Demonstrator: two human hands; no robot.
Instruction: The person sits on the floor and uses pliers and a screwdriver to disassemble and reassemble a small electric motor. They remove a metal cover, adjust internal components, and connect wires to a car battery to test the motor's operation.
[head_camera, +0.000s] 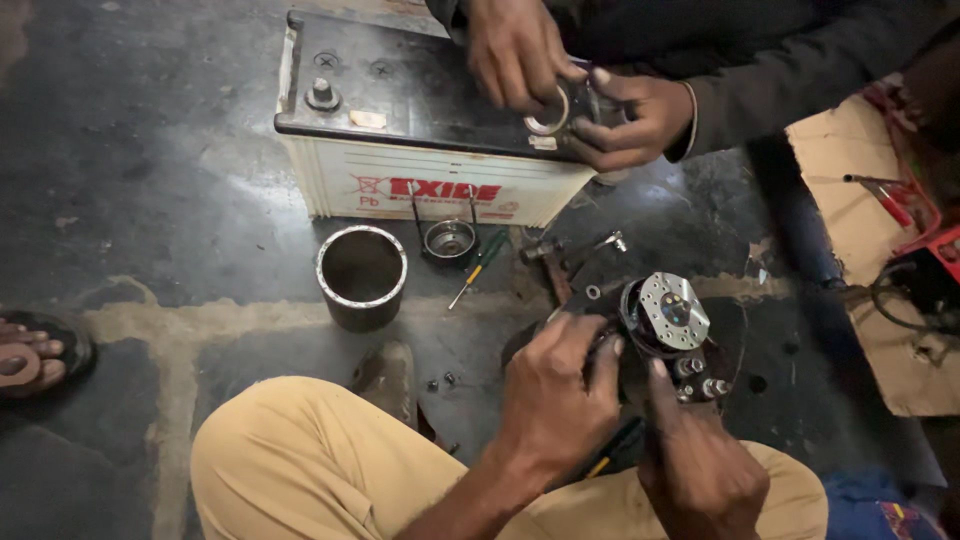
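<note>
Two hands hold a dark motor body (655, 335) low and right of centre in the frame, its long axis tilted, the round perforated metal end plate (673, 311) pointing up and right. Left hand (552, 400) wraps its grip round the housing; right hand (700, 465) presses its grip against the underside. Upper frame, another person's hands (560, 80) pinch a ring over a battery (400, 130). A metal cylinder (361, 275) stands on the floor.
</note>
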